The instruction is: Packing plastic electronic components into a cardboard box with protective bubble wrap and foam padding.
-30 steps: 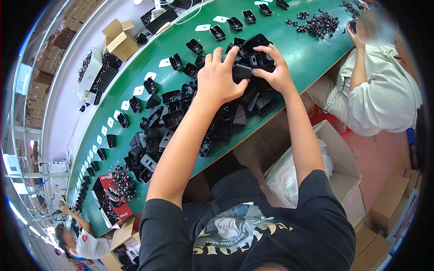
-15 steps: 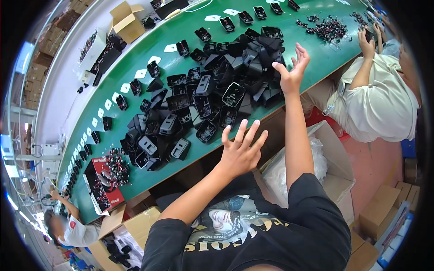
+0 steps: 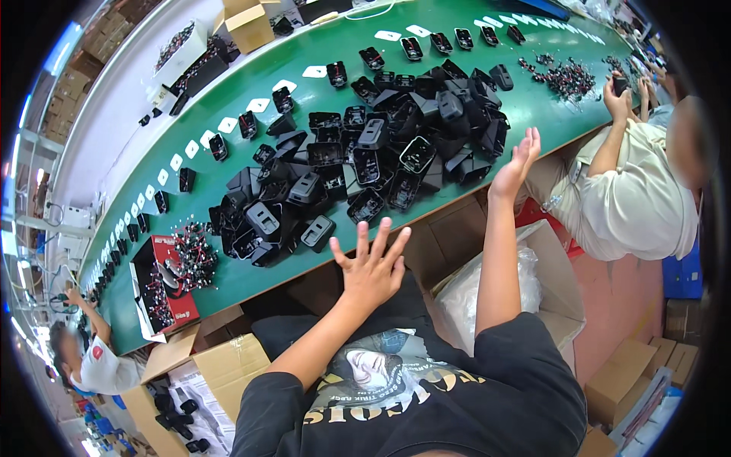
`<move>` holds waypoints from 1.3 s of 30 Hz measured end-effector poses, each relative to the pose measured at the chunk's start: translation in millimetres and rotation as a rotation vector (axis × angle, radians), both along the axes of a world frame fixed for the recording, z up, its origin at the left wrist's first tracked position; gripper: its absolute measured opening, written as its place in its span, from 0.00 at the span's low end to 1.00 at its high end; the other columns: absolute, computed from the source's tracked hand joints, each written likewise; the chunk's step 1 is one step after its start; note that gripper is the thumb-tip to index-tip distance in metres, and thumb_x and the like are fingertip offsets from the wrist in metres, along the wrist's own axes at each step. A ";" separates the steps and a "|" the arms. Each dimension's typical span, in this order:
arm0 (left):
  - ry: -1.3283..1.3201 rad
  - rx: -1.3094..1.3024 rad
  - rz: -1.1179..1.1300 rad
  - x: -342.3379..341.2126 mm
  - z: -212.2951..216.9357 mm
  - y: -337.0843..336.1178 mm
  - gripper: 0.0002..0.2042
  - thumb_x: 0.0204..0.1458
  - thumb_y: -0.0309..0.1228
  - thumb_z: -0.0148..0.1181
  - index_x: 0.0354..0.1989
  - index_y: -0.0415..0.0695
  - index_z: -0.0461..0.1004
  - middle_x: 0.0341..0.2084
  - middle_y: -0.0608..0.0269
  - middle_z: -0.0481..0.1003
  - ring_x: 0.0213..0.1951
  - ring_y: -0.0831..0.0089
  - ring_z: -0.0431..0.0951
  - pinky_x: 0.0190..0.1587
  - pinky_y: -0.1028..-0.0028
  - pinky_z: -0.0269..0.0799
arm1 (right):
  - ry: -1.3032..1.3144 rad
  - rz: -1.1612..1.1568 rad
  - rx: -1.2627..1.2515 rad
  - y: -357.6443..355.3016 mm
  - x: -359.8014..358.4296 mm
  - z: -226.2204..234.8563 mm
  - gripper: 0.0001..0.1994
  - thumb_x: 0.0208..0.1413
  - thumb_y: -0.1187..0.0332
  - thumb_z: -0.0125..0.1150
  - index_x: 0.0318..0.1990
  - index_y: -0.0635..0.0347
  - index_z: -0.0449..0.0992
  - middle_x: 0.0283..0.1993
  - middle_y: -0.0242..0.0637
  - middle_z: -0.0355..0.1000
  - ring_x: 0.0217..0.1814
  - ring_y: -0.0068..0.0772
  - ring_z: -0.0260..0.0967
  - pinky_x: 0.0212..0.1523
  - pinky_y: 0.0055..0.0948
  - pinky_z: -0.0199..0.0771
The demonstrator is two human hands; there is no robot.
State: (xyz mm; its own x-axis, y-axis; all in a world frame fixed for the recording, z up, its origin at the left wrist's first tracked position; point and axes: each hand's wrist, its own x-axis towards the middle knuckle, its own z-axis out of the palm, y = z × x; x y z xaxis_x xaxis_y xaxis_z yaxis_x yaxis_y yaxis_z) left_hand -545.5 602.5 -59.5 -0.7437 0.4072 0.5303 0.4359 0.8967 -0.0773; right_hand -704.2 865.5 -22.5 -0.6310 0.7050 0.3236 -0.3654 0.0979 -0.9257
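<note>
A: What does the room hold?
B: A long green table (image 3: 560,126) curves across it; a row of white cards (image 3: 259,105) and black units runs along its far side, and a red box (image 3: 183,306) with small wired parts stands near its left end; a person in a pale shirt (image 3: 640,186) sits to the right, and an open carton (image 3: 232,362) stands to the lower left.
A: And the black housings?
B: They lie in a broad heap (image 3: 392,126) on the table, mostly beyond the left hand (image 3: 371,266) and to the left of the right hand (image 3: 518,164); one grey-faced housing (image 3: 317,232) sits at the near edge, just beside the left little finger.
A: How are the hands?
B: The left is spread wide, its back upward, by the table edge; the right is raised near the heap's right end, fingers straight and close together, seen nearly edge-on; both grips are loose.
A: Which way do the pieces point?
B: Many ways; the grey-faced one slants, its long axis running from lower left to upper right; an open-topped housing (image 3: 417,154) farther in leans likewise; a slotted housing (image 3: 263,218) runs from upper left to lower right.
</note>
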 end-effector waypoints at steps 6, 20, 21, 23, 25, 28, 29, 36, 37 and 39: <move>0.074 0.069 0.164 4.7 0.1 -42.0 0.33 0.53 0.45 0.58 0.72 0.68 0.63 0.78 0.63 0.46 0.78 0.47 0.35 0.69 0.32 0.22 | -0.122 -0.002 0.377 -21.6 7.1 -10.0 0.32 0.71 0.50 0.44 0.73 0.64 0.52 0.76 0.59 0.48 0.79 0.56 0.43 0.76 0.46 0.39; -0.023 0.109 0.219 23.2 -15.1 -66.4 0.34 0.55 0.46 0.57 0.73 0.67 0.61 0.78 0.64 0.44 0.78 0.50 0.33 0.69 0.32 0.22 | -0.199 -0.117 0.550 -54.3 12.5 -20.4 0.33 0.71 0.49 0.43 0.73 0.64 0.50 0.79 0.62 0.38 0.80 0.62 0.38 0.76 0.54 0.36; -0.008 0.138 0.195 24.7 -15.5 -63.6 0.34 0.55 0.46 0.57 0.73 0.67 0.61 0.78 0.65 0.44 0.78 0.50 0.33 0.69 0.32 0.22 | -0.161 -0.123 0.534 -53.6 15.7 -23.2 0.34 0.70 0.48 0.44 0.73 0.63 0.50 0.79 0.62 0.36 0.80 0.63 0.37 0.76 0.54 0.36; 0.024 0.197 0.142 27.2 -15.8 -55.5 0.34 0.54 0.45 0.57 0.73 0.67 0.60 0.78 0.65 0.44 0.78 0.51 0.34 0.69 0.32 0.23 | -0.083 -0.136 0.503 -52.0 23.0 -26.7 0.37 0.69 0.45 0.46 0.74 0.63 0.49 0.79 0.62 0.34 0.80 0.63 0.36 0.76 0.54 0.35; 0.017 0.108 0.027 31.8 -17.9 -42.3 0.35 0.54 0.43 0.57 0.74 0.67 0.60 0.78 0.65 0.45 0.79 0.52 0.35 0.69 0.32 0.24 | -0.035 -0.117 0.568 -61.9 39.3 -25.9 0.38 0.67 0.44 0.47 0.74 0.62 0.49 0.80 0.62 0.33 0.80 0.64 0.35 0.76 0.56 0.35; 0.028 0.158 -0.026 26.8 -15.7 -27.7 0.33 0.54 0.41 0.57 0.72 0.65 0.62 0.78 0.64 0.47 0.78 0.53 0.37 0.70 0.34 0.26 | 0.111 -0.034 0.743 -95.5 69.7 -29.8 0.42 0.63 0.39 0.52 0.75 0.58 0.49 0.80 0.61 0.30 0.81 0.66 0.31 0.74 0.63 0.32; 0.027 0.161 0.002 29.1 -11.7 -29.7 0.33 0.54 0.41 0.57 0.72 0.65 0.62 0.78 0.64 0.47 0.78 0.53 0.37 0.70 0.34 0.26 | 0.061 -0.010 0.884 -110.1 78.0 -33.7 0.45 0.59 0.37 0.55 0.75 0.56 0.48 0.80 0.61 0.30 0.81 0.68 0.28 0.72 0.69 0.30; 0.240 0.344 0.046 98.9 73.3 -85.6 0.16 0.54 0.35 0.57 0.52 0.57 0.72 0.64 0.63 0.66 0.68 0.59 0.59 0.67 0.49 0.47 | 0.000 -0.074 1.265 -150.7 83.8 -24.9 0.43 0.51 0.47 0.72 0.68 0.59 0.58 0.69 0.58 0.53 0.66 0.68 0.51 0.64 0.69 0.50; 0.260 0.331 0.104 124.8 87.5 -119.8 0.15 0.54 0.34 0.56 0.50 0.57 0.73 0.62 0.63 0.68 0.65 0.60 0.62 0.65 0.50 0.50 | 0.039 -0.030 1.187 -145.9 83.5 -23.9 0.39 0.50 0.49 0.73 0.62 0.61 0.61 0.63 0.57 0.56 0.61 0.63 0.55 0.63 0.65 0.55; 0.280 0.360 0.175 169.0 132.5 -167.4 0.14 0.48 0.32 0.59 0.45 0.56 0.75 0.55 0.63 0.72 0.56 0.63 0.68 0.59 0.53 0.56 | 0.167 -0.140 1.234 -110.4 91.3 -31.1 0.38 0.51 0.49 0.73 0.61 0.63 0.61 0.68 0.57 0.54 0.66 0.64 0.54 0.67 0.60 0.54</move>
State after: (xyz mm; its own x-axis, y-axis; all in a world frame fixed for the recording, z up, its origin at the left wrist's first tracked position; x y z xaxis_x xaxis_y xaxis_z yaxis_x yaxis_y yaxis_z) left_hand -376.5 435.0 73.0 -0.5933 0.0427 0.8038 0.2824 0.9462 0.1582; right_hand -613.0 755.1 -53.6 -0.4632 -0.0670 0.8837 -0.3858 0.9129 -0.1331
